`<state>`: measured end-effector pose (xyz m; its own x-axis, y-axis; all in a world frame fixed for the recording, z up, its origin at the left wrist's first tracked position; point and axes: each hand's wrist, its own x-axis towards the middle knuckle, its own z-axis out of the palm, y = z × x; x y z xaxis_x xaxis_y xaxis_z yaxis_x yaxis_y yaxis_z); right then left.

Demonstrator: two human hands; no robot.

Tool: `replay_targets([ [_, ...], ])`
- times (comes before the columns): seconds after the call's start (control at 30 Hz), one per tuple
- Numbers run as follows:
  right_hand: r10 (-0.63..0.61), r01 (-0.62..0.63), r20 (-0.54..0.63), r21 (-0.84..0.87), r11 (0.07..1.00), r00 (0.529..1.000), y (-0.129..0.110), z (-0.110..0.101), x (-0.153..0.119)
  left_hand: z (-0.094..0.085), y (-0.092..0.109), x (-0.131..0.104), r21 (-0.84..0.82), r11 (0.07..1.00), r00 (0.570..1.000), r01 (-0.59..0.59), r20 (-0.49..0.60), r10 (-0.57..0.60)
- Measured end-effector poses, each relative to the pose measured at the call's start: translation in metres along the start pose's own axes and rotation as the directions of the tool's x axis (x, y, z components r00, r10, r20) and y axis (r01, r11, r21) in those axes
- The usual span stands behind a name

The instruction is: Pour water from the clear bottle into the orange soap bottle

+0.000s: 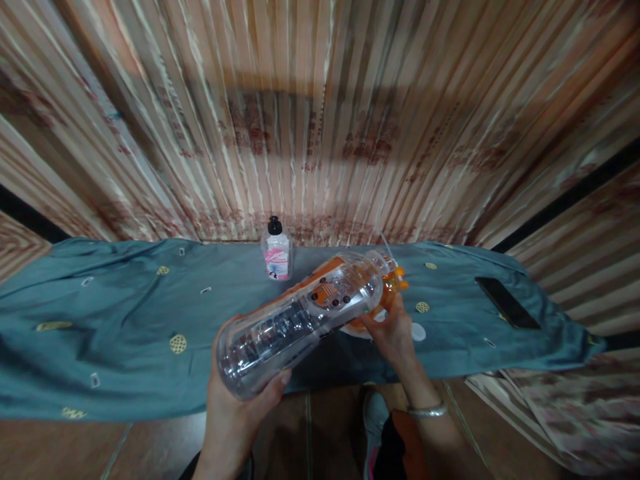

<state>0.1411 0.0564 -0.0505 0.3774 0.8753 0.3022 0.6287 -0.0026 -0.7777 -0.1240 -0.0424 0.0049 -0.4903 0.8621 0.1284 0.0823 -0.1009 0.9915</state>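
Observation:
My left hand (240, 403) is closed around the base of a large clear plastic bottle (300, 320) with an orange printed label. The bottle is tilted, its neck pointing to the upper right and its base towards me. Close beside the neck, my right hand (395, 333) has its fingers wrapped round an orange translucent object (391, 288) with small round knobs, partly covered by the hand and the bottle. A thin clear strip (387, 245) sticks up there. Beneath, an orange-and-white item (357, 331) lies mostly hidden on the cloth, and a whitish disc (419, 331) is right of my wrist.
A small clear bottle (277, 257) with a black cap and pink label stands at the table's back. A black phone (507, 303) lies on the right of the blue-green tablecloth (125, 320). Pleated curtains (310, 120) hang right behind the table.

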Motion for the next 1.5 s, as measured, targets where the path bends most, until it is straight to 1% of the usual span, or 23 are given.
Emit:
replay_targets([
  [0.13,-0.001,0.001,-0.009,0.008,1.0,1.0,-0.002,-0.001,-0.001,0.0,-0.001,0.002,-0.017,1.0,1.0,-0.003,-0.024,0.003],
  [0.27,-0.006,0.006,-0.016,0.018,1.0,1.0,-0.001,-0.001,-0.001,-0.003,-0.002,0.005,0.037,0.999,0.998,-0.019,0.058,0.017],
  [0.43,0.011,-0.011,-0.01,0.012,1.0,1.0,-0.001,0.0,-0.001,0.001,-0.004,0.001,-0.033,0.999,0.999,0.025,-0.03,-0.026],
  [0.63,0.034,-0.034,-0.002,0.004,0.999,0.999,-0.001,0.0,-0.001,0.004,-0.001,0.001,-0.008,1.0,1.0,0.016,-0.014,-0.016],
  [0.77,0.018,-0.018,-0.009,0.013,1.0,1.0,0.001,0.0,0.0,0.004,0.004,0.001,-0.018,0.999,1.0,0.027,-0.004,-0.027],
  [1.17,-0.019,0.019,-0.022,0.009,1.0,1.0,0.006,0.001,0.0,0.006,0.009,-0.001,-0.05,0.998,0.999,0.041,-0.014,-0.041],
  [1.3,-0.022,0.022,-0.023,0.018,1.0,0.999,0.001,0.0,0.0,0.004,0.007,0.0,-0.036,0.998,0.999,0.047,-0.007,-0.047],
  [1.4,-0.015,0.016,-0.024,0.019,1.0,1.0,0.0,0.0,-0.001,0.004,0.004,0.0,-0.025,0.999,1.0,0.022,-0.005,-0.022],
  [1.5,-0.002,0.002,-0.026,-0.006,1.0,1.0,0.001,0.001,-0.001,0.005,0.003,0.0,-0.016,1.0,1.0,-0.001,-0.029,0.0],
])
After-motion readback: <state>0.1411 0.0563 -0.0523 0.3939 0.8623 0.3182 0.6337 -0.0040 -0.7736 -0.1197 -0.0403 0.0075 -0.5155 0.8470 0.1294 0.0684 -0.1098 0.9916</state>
